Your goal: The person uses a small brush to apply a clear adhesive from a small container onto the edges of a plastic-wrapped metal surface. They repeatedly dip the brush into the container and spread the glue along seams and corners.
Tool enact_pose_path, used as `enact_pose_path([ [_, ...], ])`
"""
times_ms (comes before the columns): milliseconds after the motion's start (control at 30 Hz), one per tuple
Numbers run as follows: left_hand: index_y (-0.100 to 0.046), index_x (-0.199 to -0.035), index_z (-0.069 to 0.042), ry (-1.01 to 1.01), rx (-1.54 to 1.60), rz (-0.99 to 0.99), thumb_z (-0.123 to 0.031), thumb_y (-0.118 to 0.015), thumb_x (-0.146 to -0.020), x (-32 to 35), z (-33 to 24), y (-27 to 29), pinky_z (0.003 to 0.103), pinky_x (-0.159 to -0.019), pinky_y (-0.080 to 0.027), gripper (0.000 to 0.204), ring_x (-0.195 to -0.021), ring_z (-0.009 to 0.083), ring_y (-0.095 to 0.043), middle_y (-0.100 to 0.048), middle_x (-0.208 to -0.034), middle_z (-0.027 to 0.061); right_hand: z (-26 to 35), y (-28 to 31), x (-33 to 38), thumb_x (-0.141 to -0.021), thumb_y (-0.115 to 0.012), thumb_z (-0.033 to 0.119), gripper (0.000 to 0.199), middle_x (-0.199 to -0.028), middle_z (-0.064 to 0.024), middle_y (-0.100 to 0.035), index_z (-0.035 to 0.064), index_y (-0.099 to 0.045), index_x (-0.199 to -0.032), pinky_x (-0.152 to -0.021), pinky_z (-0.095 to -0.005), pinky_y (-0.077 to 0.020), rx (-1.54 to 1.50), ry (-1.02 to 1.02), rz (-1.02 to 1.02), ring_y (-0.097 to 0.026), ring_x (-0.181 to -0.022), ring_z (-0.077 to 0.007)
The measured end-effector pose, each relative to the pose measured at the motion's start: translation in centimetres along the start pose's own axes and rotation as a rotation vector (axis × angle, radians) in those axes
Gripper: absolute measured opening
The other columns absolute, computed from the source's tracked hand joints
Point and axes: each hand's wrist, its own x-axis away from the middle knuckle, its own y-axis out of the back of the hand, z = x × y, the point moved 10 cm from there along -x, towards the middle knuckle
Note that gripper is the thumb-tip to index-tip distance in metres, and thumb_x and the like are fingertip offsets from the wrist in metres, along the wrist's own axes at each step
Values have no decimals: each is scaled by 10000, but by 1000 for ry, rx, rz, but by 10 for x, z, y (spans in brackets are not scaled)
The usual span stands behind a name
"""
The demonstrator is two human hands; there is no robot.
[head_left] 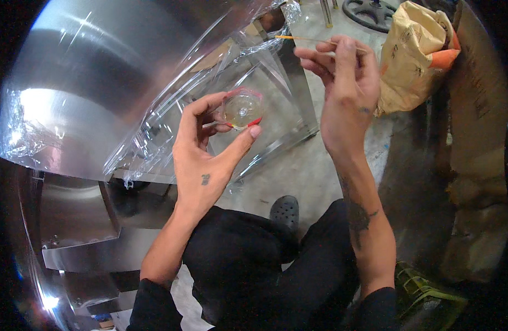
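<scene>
1. Grey concrete-like floor (309,179) lies under the scene in the head view, with a shiny stainless-steel worktop (127,60) filling the upper left.
2. Crumpled, transparent plastic film (149,118) runs along the worktop's right edge and near corner.
3. Beyond that right edge, above the floor, the left hand (201,151) holds a small, round, clear cup (243,110) with a pinkish rim and red and yellow patches by the thumb. Its fingers curl around the left side, and the thumb reaches along the near side.
4. Farther right, the right hand (350,91) is raised, well apart from the cup. Its thumb and fingers pinch a thin, pale stick (314,39) whose orange-yellow tip points left.
5. Just beyond the right hand stands a tan paper sack (411,60) with an orange patch; near it is a black, wheel-shaped base (370,23).
6. Below the hands are black trousers (237,243) and a dark, perforated clog (285,212).
</scene>
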Motion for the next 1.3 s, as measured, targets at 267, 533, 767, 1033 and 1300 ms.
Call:
enact_pose_path([
  [267,-590,-1373,-18,-10,6,30,-82,-922,-854,3,6,1,327,-986,-516,620,-1180,169,-648,-672,-1338,103,-33,-17,-33,-1177,-451,244,291,-1023,-167,-659,-39,-509,-1153,-847,-340,-659,-153,-2,-15,-787,-975,-303],
  [533,-560,-1405,11,-1,-27,67,-7,-895,-849,2,2,-4,361,-1117,-496,650,-1264,205,-632,-641,-1416,142,-45,-21,-44,-1182,-441,254,301,-996,-148,-661,-32,-523,-1130,-813,-297,-651,-135,-6,-3,-777,-937,-245],
  [767,-583,-1385,-21,-38,25,68,-84,-919,-861,0,4,-6,331,-996,-499,626,-1204,162,-639,-667,-1369,102,-44,-21,-42,-1187,-439,279,299,-1010,-84,-611,1,-527,-1123,-852,-266,-623,-107,-112,-14,-743,-968,-192],
  [1033,-567,-1399,-1,-10,1,89,-30,-901,-855,0,4,-6,351,-1079,-493,639,-1252,195,-632,-650,-1401,132,-43,-22,-42,-1188,-434,270,293,-1011,-87,-616,0,-530,-1127,-852,-267,-623,-100,-116,-7,-743,-966,-189],
  [1300,-565,-1400,-2,-25,4,87,-28,-899,-858,0,3,-5,353,-1079,-499,637,-1250,196,-634,-649,-1406,136,-42,-21,-43,-1183,-449,253,279,-1004,-100,-641,-9,-527,-1130,-843,-265,-629,-83,-102,-18,-749,-947,-184],
])
